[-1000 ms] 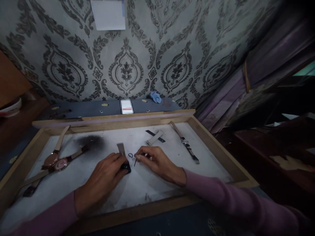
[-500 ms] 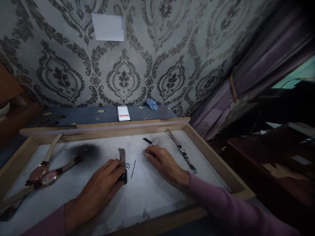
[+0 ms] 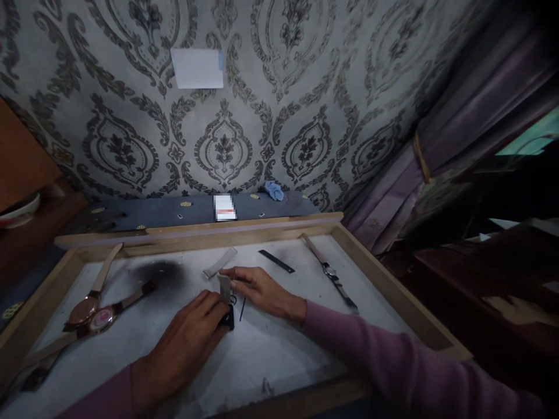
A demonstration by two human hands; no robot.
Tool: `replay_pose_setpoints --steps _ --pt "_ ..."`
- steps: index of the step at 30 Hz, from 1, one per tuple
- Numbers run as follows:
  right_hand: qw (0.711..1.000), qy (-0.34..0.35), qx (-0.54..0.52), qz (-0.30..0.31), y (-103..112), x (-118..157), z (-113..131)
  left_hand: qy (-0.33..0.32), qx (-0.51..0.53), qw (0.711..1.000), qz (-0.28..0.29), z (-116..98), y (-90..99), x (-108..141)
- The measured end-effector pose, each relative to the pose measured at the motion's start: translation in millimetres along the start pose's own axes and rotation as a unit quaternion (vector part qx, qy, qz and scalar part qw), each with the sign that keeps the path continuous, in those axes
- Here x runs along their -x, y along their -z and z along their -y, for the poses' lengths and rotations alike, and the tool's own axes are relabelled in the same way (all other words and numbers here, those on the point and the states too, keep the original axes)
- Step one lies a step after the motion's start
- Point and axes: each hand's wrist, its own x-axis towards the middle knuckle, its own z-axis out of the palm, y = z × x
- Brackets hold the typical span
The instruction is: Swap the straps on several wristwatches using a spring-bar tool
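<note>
My left hand [image 3: 186, 334] is closed around a small dark watch [image 3: 228, 318], with part of its case showing past the fingertips. From it a grey metal strap [image 3: 224, 286] sticks up. My right hand [image 3: 264, 291] has its thumb and fingers pinched at the upper part of that strap. A loose silver strap piece [image 3: 219, 262] lies just behind the hands. A black strip [image 3: 276, 261] lies beyond my right hand. Beside the watch are a thin dark rod [image 3: 242, 309] and a small black ring [image 3: 233, 299], partly hidden by my right fingers.
A shallow wooden tray [image 3: 201, 237] with a white base surrounds the work. Several watches lie at left, including a rose-coloured watch [image 3: 84, 311]; a slim watch [image 3: 331, 272] lies at right. Behind the tray are a phone [image 3: 225, 208] and a blue cloth [image 3: 274, 191].
My right hand has moved left from beside the black strip to the strap at my left hand. The silver strap piece now lies left of its earlier place. The view has shifted slightly.
</note>
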Motion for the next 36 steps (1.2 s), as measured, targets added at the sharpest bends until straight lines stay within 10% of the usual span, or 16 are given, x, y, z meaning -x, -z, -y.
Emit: replay_pose_setpoints --steps 6,11,36 --pt "0.994 -0.022 0.017 -0.11 8.8 14.6 10.0 -0.044 -0.041 0.998 0.023 -2.2 5.8 -6.2" --pt "0.988 -0.085 -0.106 -0.076 6.6 20.9 14.3 -0.07 -0.022 0.997 -0.008 7.3 9.0 -17.1" --pt "0.98 -0.114 -0.099 -0.128 -7.7 28.8 5.4 0.088 0.127 0.988 -0.029 11.9 -8.1 -26.0"
